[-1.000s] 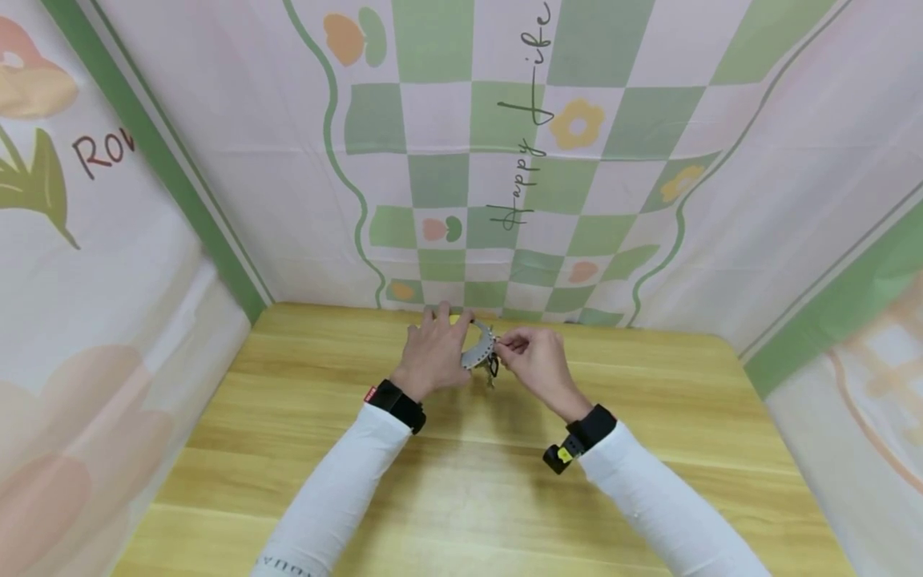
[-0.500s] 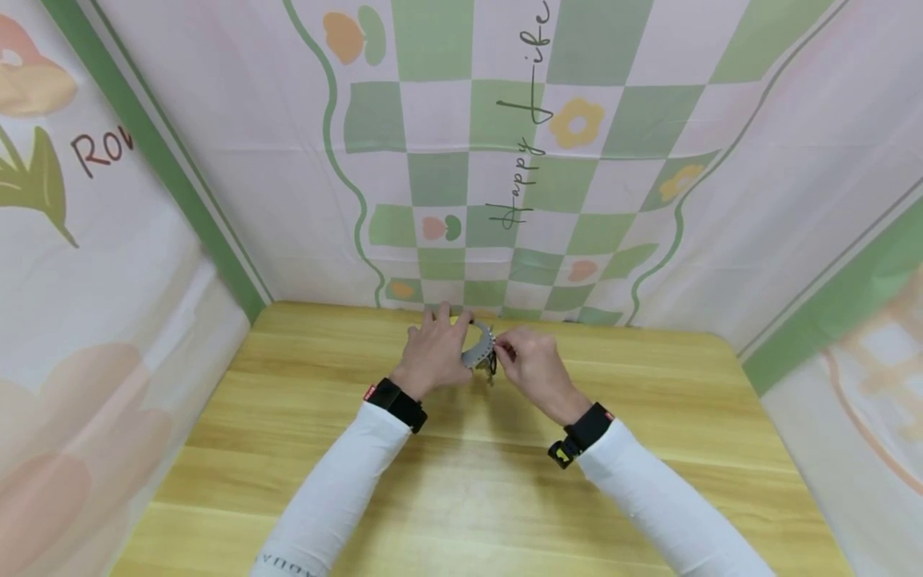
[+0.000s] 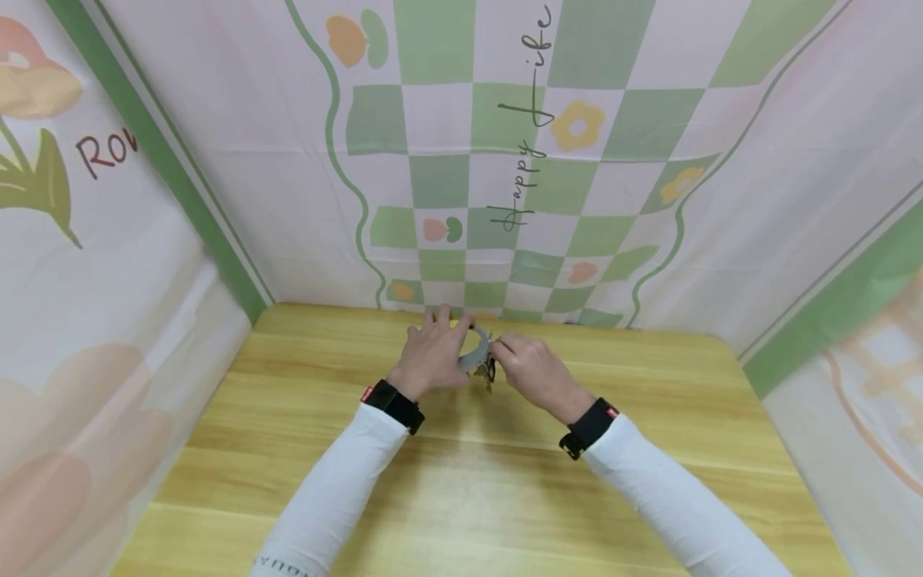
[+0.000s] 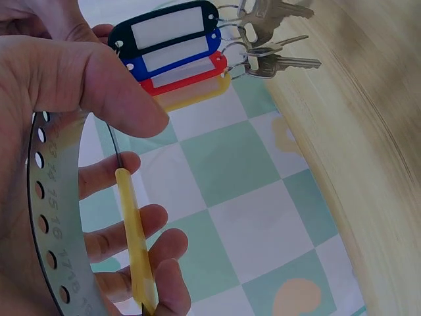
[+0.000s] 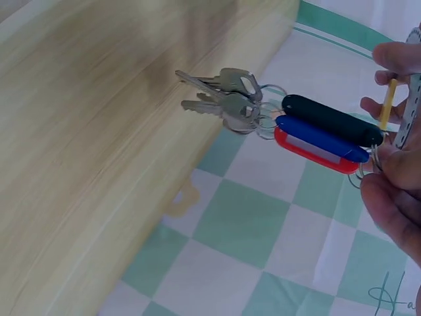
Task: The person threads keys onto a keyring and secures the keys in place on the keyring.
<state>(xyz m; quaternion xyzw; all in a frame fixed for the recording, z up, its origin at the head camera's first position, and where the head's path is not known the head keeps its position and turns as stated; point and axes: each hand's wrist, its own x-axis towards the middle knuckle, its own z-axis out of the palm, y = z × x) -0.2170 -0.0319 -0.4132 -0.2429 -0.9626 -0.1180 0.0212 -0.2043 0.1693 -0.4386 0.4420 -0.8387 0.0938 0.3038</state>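
My left hand [image 3: 433, 353] grips a round grey band [image 3: 473, 353] with numbered holes along its edge, thumb on one side and fingers on the other. In the left wrist view a yellow bar [image 4: 135, 237] lies along those fingers. Several key tags hang at the band's right side: a black tag [image 4: 168, 29], a blue one [image 4: 181, 52], a red one [image 4: 187, 76] and a yellow one [image 4: 194, 92]. Metal keys [image 5: 230, 99] dangle from their far ends on small rings. With thumb and forefinger my right hand [image 3: 537, 370] pinches at the black tag's near end; the exact contact is partly hidden.
A wooden table [image 3: 461, 497] lies under both hands, which work near its back edge. Behind it hangs a checked green and white cloth [image 3: 497, 192], with printed cloth [image 3: 108, 320] on the left as well.
My right wrist has turned and the knuckles rolled over, while its fingertips stay by the band's edge. The keys below have swung slightly. My left hand stays almost in place.
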